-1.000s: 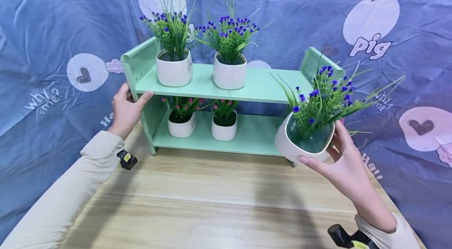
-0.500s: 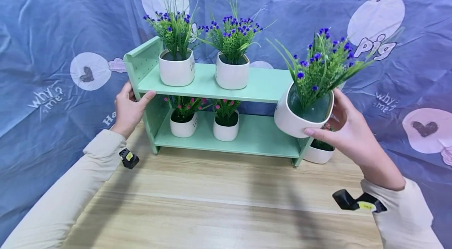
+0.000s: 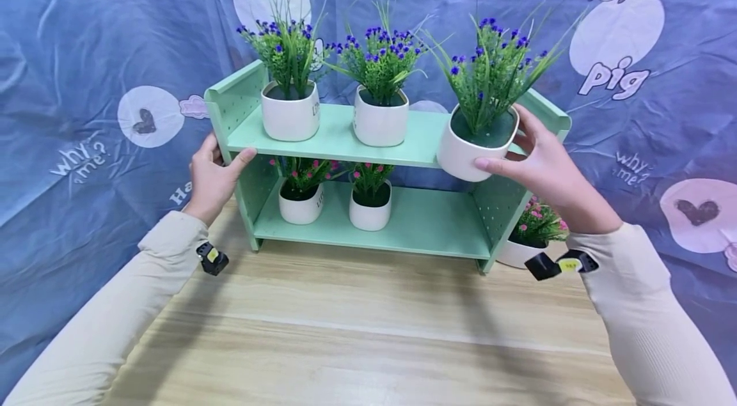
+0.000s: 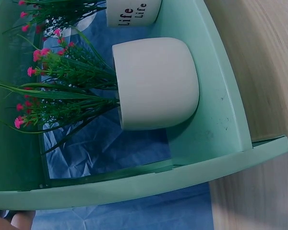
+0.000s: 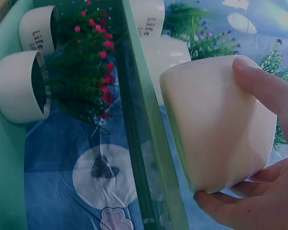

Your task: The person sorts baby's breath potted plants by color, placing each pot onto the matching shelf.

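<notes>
My right hand grips a white pot with blue flowers and long green blades, thumb on the near side and fingers round the far side. The pot tilts slightly and overlaps the front right of the green shelf's top board. In the right wrist view the held pot appears close beside the board's edge. At the other end, my left hand holds the shelf's side panel, thumb in front, other fingers mostly hidden behind. Two more blue-flowered pots, a left one and a middle one, stand upright on top.
Two white pots with pink flowers, one left and one nearer the centre, sit on the lower board. Another pink-flowered pot stands on the wooden table beyond the shelf's right side. A blue printed cloth hangs behind.
The right hand has carried the blue-flowered pot up and left, from in front of the shelf's right end to the top board, and the pot is more upright. The left hand keeps its hold.
</notes>
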Tool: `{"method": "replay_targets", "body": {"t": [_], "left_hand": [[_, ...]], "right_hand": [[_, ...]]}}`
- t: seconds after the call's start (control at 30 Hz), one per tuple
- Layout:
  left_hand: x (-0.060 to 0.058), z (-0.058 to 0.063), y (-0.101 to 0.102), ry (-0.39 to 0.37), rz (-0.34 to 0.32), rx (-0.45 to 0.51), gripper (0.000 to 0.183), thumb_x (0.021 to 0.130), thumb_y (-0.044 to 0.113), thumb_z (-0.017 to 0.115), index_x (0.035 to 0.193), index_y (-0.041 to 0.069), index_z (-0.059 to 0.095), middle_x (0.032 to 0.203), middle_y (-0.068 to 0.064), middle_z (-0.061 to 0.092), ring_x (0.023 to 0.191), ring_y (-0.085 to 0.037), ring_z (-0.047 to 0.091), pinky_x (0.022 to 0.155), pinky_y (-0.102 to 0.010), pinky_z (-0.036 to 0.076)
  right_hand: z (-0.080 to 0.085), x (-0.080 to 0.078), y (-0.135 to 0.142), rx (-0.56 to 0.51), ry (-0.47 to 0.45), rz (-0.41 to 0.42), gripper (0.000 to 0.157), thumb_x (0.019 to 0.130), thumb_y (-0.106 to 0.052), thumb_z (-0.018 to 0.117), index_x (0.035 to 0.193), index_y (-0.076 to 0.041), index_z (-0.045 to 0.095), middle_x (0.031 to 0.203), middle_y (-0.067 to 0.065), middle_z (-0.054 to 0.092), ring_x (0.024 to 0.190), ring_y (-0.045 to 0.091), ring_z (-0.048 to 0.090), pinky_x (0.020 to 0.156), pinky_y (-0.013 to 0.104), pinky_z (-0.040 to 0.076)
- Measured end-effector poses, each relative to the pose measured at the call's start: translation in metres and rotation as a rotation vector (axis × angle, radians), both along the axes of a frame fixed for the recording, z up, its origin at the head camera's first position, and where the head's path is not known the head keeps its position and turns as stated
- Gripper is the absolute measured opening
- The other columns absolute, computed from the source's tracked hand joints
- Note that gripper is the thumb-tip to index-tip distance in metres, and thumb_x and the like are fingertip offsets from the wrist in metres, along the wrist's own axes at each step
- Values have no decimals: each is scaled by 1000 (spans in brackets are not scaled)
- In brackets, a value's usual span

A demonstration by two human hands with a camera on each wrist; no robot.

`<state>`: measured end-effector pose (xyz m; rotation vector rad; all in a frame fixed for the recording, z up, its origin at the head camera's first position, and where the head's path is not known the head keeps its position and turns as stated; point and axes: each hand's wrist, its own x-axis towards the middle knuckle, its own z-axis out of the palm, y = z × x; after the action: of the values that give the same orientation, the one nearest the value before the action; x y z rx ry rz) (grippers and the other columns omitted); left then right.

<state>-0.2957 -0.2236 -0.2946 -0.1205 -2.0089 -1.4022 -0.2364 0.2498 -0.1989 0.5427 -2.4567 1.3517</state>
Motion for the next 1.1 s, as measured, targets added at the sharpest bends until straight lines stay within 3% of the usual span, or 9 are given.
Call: {"method": "replay_targets", "body": {"t": [0.2, 0.47, 0.77, 1.0, 1.1], "left_hand": [[0, 1, 1, -16, 11, -2, 53, 85, 22, 75, 131, 7, 55, 118, -19, 64, 93, 2, 58, 80, -13, 48], [-1, 0, 1, -7, 10, -7, 53, 84, 22, 75, 131, 7, 55, 118, -18, 64, 93, 3, 58, 80, -13, 48], [4, 3, 3, -5, 8, -16, 52, 85, 21, 74, 130, 4, 55, 117, -20, 64, 91, 4, 57, 79, -12, 47], [23, 16, 14, -7, 3, -21, 51, 86, 21, 73, 129, 2, 55, 116, -22, 64, 90, 4, 56, 78, -12, 47], [20, 14, 12, -2, 1, -16, 51, 85, 20, 74, 129, 2, 55, 116, -21, 64, 90, 4, 56, 78, -12, 47]], "right_hand": [[10, -17, 1, 2, -7, -14, 80, 82, -13, 77, 147, -24, 32, 139, 2, 44, 124, 20, 47, 85, 15, 47], [19, -30, 2, -9, -142, 14, 76, 86, -21, 72, 149, -23, 29, 146, 2, 39, 132, 26, 38, 105, 41, 33], [19, -46, 1, -6, -229, 15, 92, 87, -23, 72, 155, -19, 10, 158, 5, 20, 141, 27, 30, 112, 37, 32], [16, -54, 0, -1, -268, 17, 97, 88, -26, 70, 155, -15, 0, 160, 9, 11, 143, 27, 24, 116, 41, 23], [14, -54, 2, 5, -292, 2, 100, 89, -31, 68, 154, -14, -6, 161, 8, 5, 145, 26, 17, 118, 42, 17]]}}
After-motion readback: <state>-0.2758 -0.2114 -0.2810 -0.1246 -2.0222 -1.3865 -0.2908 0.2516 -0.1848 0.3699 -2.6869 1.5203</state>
